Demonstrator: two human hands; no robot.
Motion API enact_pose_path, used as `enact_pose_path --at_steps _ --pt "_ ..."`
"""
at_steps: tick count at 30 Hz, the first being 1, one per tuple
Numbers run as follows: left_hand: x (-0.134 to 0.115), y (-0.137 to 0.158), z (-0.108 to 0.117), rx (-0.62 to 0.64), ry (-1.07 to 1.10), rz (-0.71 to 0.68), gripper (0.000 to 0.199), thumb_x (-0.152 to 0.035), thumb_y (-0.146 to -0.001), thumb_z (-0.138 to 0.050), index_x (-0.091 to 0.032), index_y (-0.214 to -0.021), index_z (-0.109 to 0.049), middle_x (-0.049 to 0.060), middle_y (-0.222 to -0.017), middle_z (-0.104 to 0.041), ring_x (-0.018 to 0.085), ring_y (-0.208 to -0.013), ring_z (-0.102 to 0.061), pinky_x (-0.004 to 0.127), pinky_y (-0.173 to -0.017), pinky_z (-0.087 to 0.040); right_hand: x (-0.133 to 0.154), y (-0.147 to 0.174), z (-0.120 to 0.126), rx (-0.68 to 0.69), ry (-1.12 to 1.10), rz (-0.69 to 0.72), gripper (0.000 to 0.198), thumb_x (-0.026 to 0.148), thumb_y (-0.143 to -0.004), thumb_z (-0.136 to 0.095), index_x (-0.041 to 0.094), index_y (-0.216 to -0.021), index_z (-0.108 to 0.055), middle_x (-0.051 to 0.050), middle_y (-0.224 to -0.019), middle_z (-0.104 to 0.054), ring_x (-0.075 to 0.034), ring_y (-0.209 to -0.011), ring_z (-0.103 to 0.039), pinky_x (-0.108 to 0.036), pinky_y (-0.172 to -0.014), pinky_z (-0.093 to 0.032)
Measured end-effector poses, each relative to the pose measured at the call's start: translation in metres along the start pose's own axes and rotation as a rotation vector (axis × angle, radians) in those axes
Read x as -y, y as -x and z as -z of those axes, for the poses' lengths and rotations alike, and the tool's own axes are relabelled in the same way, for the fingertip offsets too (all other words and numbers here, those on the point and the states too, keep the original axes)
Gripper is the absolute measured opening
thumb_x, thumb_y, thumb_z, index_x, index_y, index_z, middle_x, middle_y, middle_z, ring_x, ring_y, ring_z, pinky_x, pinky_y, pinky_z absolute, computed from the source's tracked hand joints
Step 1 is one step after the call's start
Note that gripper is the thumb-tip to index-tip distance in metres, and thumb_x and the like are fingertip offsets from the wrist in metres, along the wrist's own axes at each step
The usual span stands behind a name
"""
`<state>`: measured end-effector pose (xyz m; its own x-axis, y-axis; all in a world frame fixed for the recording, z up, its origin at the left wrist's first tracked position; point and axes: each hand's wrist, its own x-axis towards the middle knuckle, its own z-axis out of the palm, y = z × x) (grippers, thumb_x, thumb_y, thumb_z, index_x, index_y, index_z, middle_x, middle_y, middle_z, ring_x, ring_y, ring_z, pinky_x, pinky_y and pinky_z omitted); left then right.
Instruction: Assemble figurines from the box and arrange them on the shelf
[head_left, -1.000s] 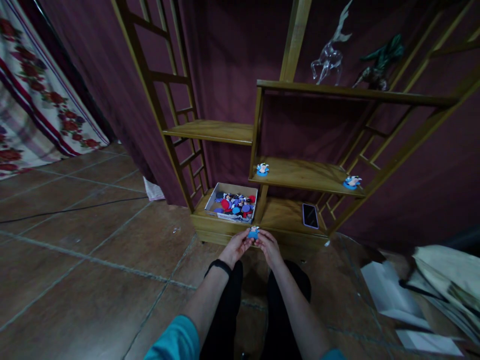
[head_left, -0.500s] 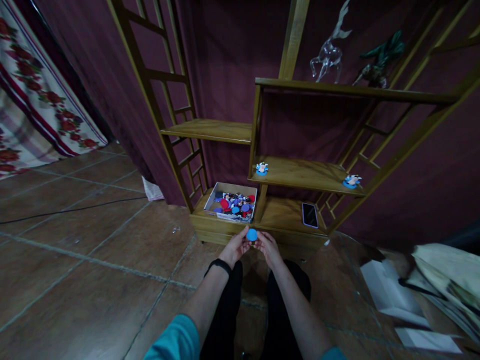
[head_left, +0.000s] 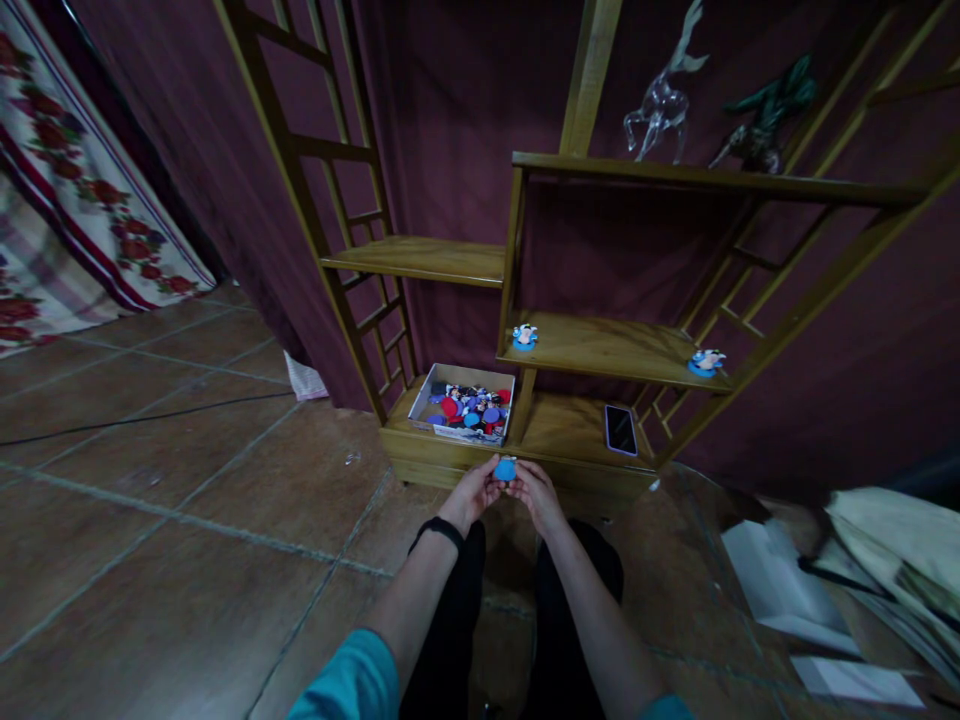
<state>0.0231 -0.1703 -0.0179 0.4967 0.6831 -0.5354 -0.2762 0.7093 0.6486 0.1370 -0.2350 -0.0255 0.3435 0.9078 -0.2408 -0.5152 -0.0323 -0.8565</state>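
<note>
Between my fingertips is a small figurine with a round blue base [head_left: 505, 470], its base side facing me. My left hand [head_left: 478, 492] pinches it from the left, and my right hand [head_left: 535, 491] grips its right edge. Most of the figure itself is hidden behind the base. Just beyond my hands, an open cardboard box [head_left: 425, 402] on the bottom shelf holds many small figurines with red, purple and blue bases. Two similar blue-based figurines stand on the middle shelf, one figurine [head_left: 524, 338] at its left end and another figurine [head_left: 705, 363] at its right end.
A wooden display shelf [head_left: 600, 345] stands before a dark red curtain. A phone [head_left: 620, 430] lies on its bottom board. Up top are a clear glass deer [head_left: 660, 110] and a green-brown ornament [head_left: 769, 115]. White packaging [head_left: 787, 580] lies on the tiled floor at right.
The figurine in my fingers has tilted slightly, so a bit of pale detail now shows above the blue base. Both hands stay in nearly the same place.
</note>
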Motion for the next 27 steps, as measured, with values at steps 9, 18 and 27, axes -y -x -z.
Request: enact_pose_path --at_steps 9,18,27 --pt "0.0029 0.0 0.0037 0.018 0.076 -0.106 0.012 -0.008 -0.072 -0.062 -0.013 -0.083 -0.061 0.004 -0.069 -0.065 0.009 -0.057 -0.061 0.018 -0.058 -0.049 -0.0003 0.0007 0.0021 0.036 -0.05 0.066 0.027 0.028 -0.058 -0.071 0.019 -0.083 -0.065 -0.004 -0.086 -0.069 -0.019 -0.082 -0.064 -0.034 -0.078 -0.05" --pt "0.0025 0.0017 0.0037 0.024 0.054 -0.097 0.023 -0.002 -0.073 -0.057 -0.015 -0.09 -0.062 0.005 -0.074 -0.066 0.01 -0.062 -0.062 0.023 -0.065 -0.051 -0.0004 -0.0037 0.0032 -0.007 -0.118 0.048 0.023 0.03 -0.061 -0.07 0.018 -0.081 -0.065 -0.005 -0.086 -0.069 -0.021 -0.086 -0.064 -0.036 -0.08 -0.049" --pt "0.0031 0.0039 0.0045 0.042 0.032 -0.128 0.022 0.001 -0.07 -0.056 -0.013 -0.086 -0.063 0.007 -0.081 -0.067 0.013 -0.072 -0.064 0.026 -0.071 -0.051 0.0005 0.0 0.0026 0.037 -0.086 0.115 0.021 0.025 -0.061 -0.07 0.02 -0.081 -0.066 -0.003 -0.088 -0.068 -0.018 -0.088 -0.062 -0.034 -0.085 -0.046"
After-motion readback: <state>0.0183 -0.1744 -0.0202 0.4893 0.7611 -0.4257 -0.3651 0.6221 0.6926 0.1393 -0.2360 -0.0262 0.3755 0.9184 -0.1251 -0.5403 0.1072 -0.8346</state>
